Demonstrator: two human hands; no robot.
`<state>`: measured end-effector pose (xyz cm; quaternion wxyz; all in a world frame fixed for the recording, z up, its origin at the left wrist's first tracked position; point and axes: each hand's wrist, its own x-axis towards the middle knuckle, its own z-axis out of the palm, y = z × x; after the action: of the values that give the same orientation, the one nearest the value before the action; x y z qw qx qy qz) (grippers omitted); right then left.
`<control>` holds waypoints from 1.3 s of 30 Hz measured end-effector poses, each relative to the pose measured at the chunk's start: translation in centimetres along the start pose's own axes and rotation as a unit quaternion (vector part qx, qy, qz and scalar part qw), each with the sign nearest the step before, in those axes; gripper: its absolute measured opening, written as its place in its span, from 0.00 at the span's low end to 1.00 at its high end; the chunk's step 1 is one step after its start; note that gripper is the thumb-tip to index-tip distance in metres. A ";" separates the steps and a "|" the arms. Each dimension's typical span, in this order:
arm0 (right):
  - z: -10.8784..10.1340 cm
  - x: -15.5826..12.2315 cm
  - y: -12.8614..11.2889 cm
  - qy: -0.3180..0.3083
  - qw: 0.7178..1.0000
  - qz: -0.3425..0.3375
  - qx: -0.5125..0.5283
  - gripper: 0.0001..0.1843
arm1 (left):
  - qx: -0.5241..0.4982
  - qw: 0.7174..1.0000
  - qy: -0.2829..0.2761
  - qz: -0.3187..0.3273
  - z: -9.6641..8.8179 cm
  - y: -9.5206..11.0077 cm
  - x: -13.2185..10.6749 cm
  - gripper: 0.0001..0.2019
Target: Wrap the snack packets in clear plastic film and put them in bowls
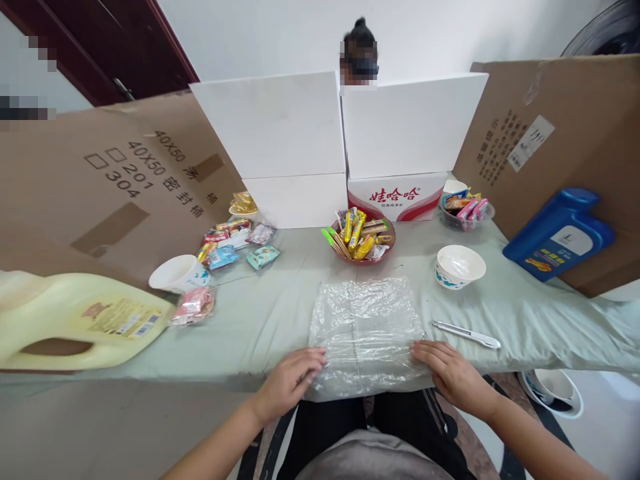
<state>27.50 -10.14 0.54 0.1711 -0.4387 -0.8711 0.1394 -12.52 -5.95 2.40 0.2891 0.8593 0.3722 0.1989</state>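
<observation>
A folded sheet of clear plastic lies flat at the table's near edge. My left hand rests on its lower left corner, fingers stretched onto the plastic. My right hand lies on its lower right corner, fingers flat and apart. Neither hand grips anything. A white utility knife lies just right of the plastic, beside my right hand.
A red bowl of wrapped snacks sits behind the plastic. White bowl, blue jug, snack bowl stand to the right. Left: yellow jug, paper cup, loose snack packets. Cardboard and white boxes wall the table; a person sits behind them.
</observation>
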 end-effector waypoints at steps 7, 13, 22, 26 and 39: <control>-0.1 0.3 -0.2 0.035 0.997 0.046 0.041 0.18 | -0.066 0.986 0.097 -0.121 -0.2 0.6 1.4 0.13; -0.1 2.2 -0.6 0.097 0.977 0.125 0.143 0.17 | -0.012 0.978 0.136 -0.159 -0.7 1.2 5.0 0.17; 2.1 9.9 2.0 0.239 0.896 0.298 0.228 0.23 | 0.197 0.919 0.213 -0.267 0.2 -1.7 10.8 0.09; 2.9 11.1 2.2 0.246 0.898 0.320 0.177 0.23 | 0.230 0.907 0.220 -0.276 1.2 -2.7 10.5 0.09; 3.1 11.7 1.9 0.197 0.917 0.347 0.014 0.26 | 0.267 0.888 0.230 -0.295 1.3 -3.0 9.8 0.12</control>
<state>21.05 0.17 -0.91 0.2865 -0.7296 -0.6106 0.1131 -7.00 2.66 0.71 0.0005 0.6849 0.7035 0.1895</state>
